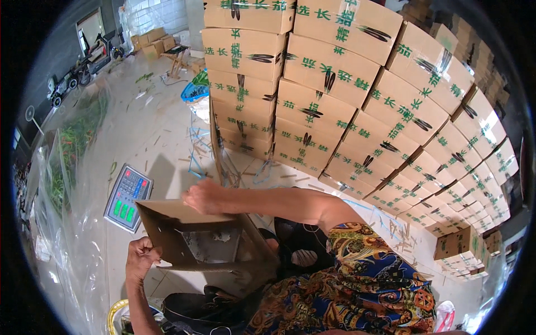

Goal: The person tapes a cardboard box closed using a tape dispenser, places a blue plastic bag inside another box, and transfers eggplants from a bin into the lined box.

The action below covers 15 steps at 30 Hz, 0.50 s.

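Observation:
An open cardboard box stands before me, tilted flaps framing a pale grey surface inside the opening, whose nature I cannot tell. My left hand grips the box's near left corner with bent fingers. My right hand is closed at the top edge of the far flap, its forearm reaching across from the right. A digital scale display with coloured keys sits just left of the box. My dark-clad legs show below and beside it.
Tall stacked printed cartons form a wall ahead and right. Crumpled plastic sheeting lies left over green produce. A blue basket, loose strapping and scraps are on the tiled floor. Parked two-wheelers stand back left. A yellow-rimmed container is at lower left.

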Each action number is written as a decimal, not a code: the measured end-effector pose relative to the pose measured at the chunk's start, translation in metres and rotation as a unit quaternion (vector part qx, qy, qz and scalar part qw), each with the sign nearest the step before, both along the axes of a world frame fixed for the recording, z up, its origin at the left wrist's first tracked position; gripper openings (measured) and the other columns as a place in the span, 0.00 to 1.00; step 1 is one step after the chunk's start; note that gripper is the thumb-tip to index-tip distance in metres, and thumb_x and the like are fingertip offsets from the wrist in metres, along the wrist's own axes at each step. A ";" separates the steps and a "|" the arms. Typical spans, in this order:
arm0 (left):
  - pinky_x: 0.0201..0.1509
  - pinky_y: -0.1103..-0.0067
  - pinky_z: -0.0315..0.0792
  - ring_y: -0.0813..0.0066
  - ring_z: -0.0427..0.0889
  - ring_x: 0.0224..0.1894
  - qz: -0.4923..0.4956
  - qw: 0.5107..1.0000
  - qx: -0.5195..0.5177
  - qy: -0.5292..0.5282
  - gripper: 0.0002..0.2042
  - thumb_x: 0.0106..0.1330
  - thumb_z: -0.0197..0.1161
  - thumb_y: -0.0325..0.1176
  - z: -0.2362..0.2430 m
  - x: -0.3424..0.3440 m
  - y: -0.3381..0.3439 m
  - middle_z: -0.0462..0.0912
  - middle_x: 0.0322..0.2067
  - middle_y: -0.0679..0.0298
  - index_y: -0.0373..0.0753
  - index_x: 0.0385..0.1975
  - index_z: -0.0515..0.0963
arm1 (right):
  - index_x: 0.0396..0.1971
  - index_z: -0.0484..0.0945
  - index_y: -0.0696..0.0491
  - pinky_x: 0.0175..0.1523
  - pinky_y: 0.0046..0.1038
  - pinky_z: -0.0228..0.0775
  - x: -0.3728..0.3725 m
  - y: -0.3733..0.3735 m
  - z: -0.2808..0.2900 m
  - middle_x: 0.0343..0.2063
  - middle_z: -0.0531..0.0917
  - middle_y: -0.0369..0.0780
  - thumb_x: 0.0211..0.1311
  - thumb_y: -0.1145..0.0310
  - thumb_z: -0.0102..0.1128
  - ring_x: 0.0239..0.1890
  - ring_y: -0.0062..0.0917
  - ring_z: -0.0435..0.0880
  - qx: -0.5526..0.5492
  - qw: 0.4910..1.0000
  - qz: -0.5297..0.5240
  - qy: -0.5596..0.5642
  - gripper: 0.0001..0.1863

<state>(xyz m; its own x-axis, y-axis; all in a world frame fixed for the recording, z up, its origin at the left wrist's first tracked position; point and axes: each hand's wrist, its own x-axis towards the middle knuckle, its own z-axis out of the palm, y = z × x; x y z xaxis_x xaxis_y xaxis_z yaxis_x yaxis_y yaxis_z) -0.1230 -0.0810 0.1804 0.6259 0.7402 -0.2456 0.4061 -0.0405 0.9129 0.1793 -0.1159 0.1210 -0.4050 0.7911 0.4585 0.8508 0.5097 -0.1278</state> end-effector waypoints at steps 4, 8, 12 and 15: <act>0.23 0.81 0.63 0.83 0.70 0.19 -0.013 0.999 -0.006 -0.032 0.12 0.59 0.59 0.27 0.003 -0.001 0.011 0.71 0.15 0.70 0.40 0.15 0.67 | 0.24 0.74 0.47 0.23 0.44 0.68 -0.002 0.042 -0.012 0.16 0.75 0.41 0.54 0.65 0.52 0.19 0.39 0.77 -0.003 0.999 0.006 -0.050 0.04; 0.22 0.81 0.64 0.81 0.69 0.19 -0.115 0.993 0.024 0.032 0.12 0.56 0.61 0.31 0.004 0.016 0.030 0.70 0.15 0.69 0.40 0.16 0.65 | 0.23 0.73 0.48 0.24 0.41 0.70 0.014 0.050 0.017 0.17 0.74 0.41 0.52 0.66 0.55 0.21 0.39 0.78 0.037 0.993 0.094 -0.059 0.04; 0.28 0.81 0.71 0.80 0.76 0.23 -0.209 0.945 0.186 0.172 0.08 0.58 0.64 0.33 -0.020 0.036 0.040 0.77 0.21 0.67 0.36 0.25 0.74 | 0.31 0.74 0.51 0.29 0.39 0.74 0.022 0.038 0.035 0.22 0.80 0.44 0.64 0.60 0.51 0.25 0.39 0.81 -0.063 0.998 -0.012 -0.023 0.10; 0.37 0.81 0.77 0.74 0.82 0.32 -0.232 0.929 -0.027 0.287 0.13 0.60 0.64 0.34 -0.018 0.044 0.043 0.83 0.34 0.60 0.35 0.43 0.80 | 0.33 0.75 0.52 0.32 0.39 0.75 0.025 0.029 0.032 0.26 0.81 0.44 0.67 0.59 0.51 0.27 0.39 0.82 -0.077 0.995 -0.022 -0.066 0.12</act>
